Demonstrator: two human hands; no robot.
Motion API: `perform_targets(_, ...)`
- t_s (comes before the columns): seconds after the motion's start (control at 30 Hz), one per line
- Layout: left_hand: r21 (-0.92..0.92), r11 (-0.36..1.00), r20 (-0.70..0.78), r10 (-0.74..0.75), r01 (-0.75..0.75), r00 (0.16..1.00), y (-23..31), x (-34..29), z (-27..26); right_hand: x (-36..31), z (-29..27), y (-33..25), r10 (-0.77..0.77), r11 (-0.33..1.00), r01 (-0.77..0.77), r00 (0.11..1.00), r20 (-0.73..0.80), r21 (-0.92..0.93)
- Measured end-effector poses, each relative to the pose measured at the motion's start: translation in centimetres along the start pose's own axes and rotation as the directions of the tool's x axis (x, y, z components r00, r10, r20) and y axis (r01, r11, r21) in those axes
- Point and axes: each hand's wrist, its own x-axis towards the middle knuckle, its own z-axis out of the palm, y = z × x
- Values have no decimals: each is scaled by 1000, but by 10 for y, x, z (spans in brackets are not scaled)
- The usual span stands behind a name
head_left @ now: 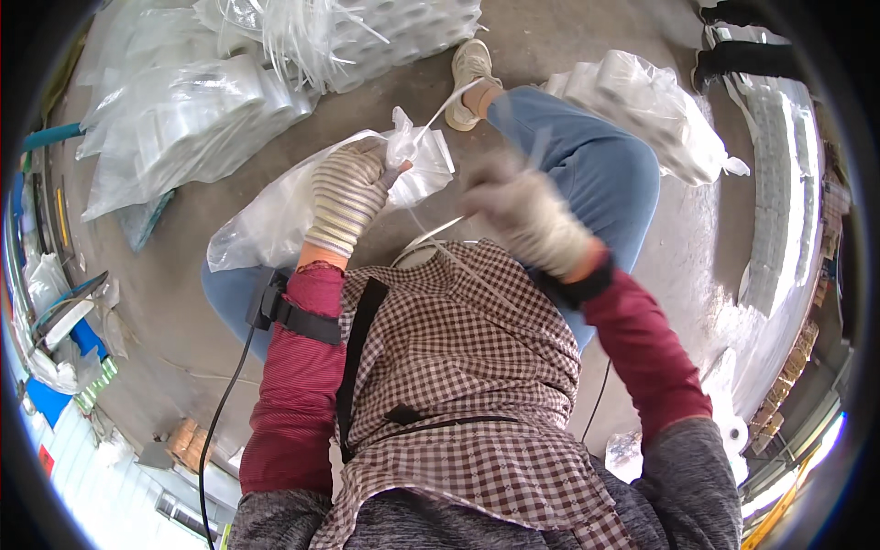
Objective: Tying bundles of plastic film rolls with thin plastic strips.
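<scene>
A clear plastic bag (266, 215) lies across my left thigh, its gathered neck bunched up at the far end. My left hand (348, 194), in a striped knit glove, is closed around that neck. Thin white plastic strips (433, 235) trail from the bag's neck, one running up over my shoe and another toward my right side. My right hand (532, 213), in a pale glove, is smeared by motion to the right of the neck. Its fingers look curled around a strip, though the blur hides their exact grip.
Large clear bags of white rolls (206, 119) lie at the far left, with a bundle of loose white strips (307, 41) on top. Another filled bag (642, 115) sits beyond my right knee. Long wrapped white stacks (779, 192) stand at the right. A black cable (223, 412) hangs by my left arm.
</scene>
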Motion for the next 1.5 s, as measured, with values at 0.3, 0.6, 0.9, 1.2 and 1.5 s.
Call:
perform_targets(0.3,-133,990,13,46,-44,999,2,9,11,6,61,34,280,837,-158,946,-162,524)
perform_targets(0.6,-48,987,157,162,-156,974,14,2,-1,75,50,50,776,559,-616,624,-90,555)
perform_targets(0.9,240,969,97,44,-67,994,22,1,17,32,50,51,823,324,-568,564,71,757)
perform_targets(1.2,106,993,89,42,-51,995,28,6,18,24,99,8,868,-50,-128,485,107,991)
perform_targets(1.5,-385,819,274,-338,425,900,36,10,7,24,118,13,781,-415,202,579,234,887)
